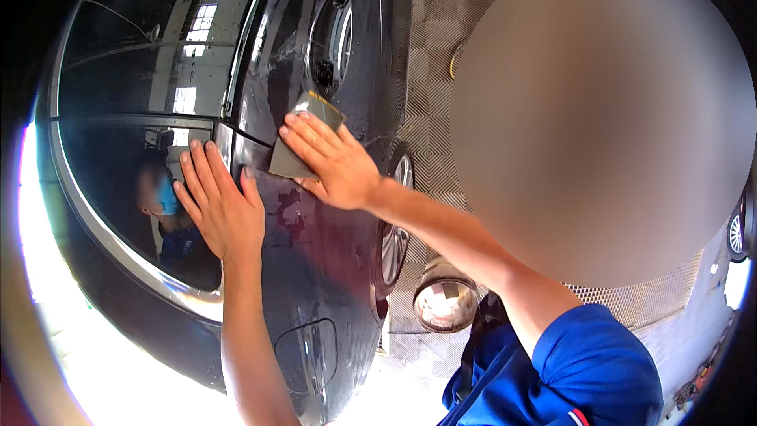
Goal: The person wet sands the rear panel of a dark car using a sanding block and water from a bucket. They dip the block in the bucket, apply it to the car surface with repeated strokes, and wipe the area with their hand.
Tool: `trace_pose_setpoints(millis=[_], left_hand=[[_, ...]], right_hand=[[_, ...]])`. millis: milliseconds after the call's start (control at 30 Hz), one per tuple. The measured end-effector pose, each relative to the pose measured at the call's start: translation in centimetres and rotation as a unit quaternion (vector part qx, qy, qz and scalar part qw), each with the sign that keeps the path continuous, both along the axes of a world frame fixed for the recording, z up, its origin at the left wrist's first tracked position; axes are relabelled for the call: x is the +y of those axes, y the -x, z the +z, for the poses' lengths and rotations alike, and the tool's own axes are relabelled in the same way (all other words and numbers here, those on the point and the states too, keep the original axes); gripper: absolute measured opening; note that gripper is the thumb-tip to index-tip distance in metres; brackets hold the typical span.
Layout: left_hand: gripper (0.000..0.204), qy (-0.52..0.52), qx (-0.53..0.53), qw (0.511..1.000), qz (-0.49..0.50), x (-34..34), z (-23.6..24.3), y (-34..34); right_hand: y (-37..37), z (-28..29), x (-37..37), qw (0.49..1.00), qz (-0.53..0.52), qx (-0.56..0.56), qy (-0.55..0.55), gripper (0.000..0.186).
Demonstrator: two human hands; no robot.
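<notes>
My left hand (217,197) lies spread on the dark rear side window (126,173) and its chrome-edged pillar, fingers pointing up. My right hand (331,158) holds a flat, grey-green rectangular pad (288,163) against the dark car's door panel (296,244), just beside the door seam, fingers over its face. The pad has a thin yellow strip at its top edge, and part of it is under my fingers. Damp-looking patches and smears mark the paint. The door handle (343,39) sits above the pad.
A car wheel (398,248) shows below my right forearm. A metal bucket (445,300) stands on the patterned floor mat (438,24). Grating (654,292) lies at the right, and another wheel (735,233) shows at the far right edge. A large round area on the right is blurred out.
</notes>
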State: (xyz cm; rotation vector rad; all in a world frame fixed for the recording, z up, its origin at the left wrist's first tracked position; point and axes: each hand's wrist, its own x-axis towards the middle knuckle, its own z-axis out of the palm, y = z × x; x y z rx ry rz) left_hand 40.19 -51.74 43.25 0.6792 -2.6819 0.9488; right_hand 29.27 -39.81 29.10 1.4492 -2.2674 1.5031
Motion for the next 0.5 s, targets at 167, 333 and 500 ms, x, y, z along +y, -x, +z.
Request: trace_pose_setpoints(millis=[167,333,500], left_hand=[[0.059,0.008,-0.026,1.000,0.006,1.3,0.0,-0.8],[0.061,0.000,-0.003,1.000,0.000,0.0,-0.7,-1.2],[0.062,0.001,-0.032,0.999,0.008,1.4,0.5,-0.4]], right_hand=[[4.2,2.8,-3.3,0.993,-0.104,-0.043,0.023,0.073],[-0.5,-0.1,0.4,1.000,-0.022,0.003,-0.007,0.077],[4.6,3.3,-2.4,0.993,-0.102,-0.049,0.014,0.077]])
